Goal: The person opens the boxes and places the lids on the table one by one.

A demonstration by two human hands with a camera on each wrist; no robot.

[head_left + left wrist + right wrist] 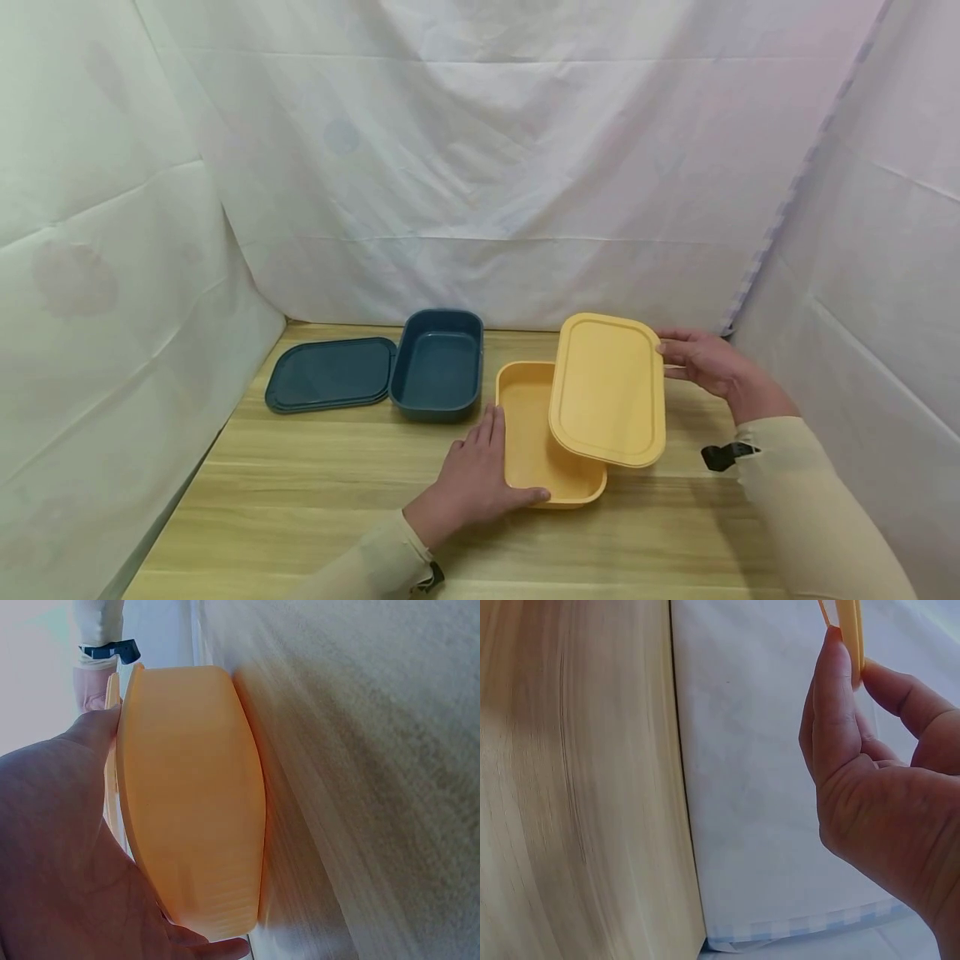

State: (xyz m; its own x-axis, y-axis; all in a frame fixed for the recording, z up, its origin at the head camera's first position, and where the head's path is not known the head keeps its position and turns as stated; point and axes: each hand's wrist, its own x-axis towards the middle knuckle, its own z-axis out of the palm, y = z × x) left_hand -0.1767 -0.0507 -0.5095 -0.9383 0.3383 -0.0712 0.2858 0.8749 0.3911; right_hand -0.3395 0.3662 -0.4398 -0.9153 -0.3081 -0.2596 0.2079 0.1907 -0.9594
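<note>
A yellow box [528, 442] stands on the wooden table [300, 517]. My left hand [480, 479] rests against its near left corner, fingers along the side and thumb on the front rim; the left wrist view shows the yellow box [191, 795] side against my palm. My right hand [697, 358] pinches the far right edge of the yellow lid [609, 387], holding it tilted above the box's right half. In the right wrist view the lid edge [849, 630] sits between thumb and fingers.
A dark blue box [438, 367] stands open at the back centre, with its dark blue lid [330, 373] flat on the table to its left. White cloth walls [480, 167] close in the back and both sides.
</note>
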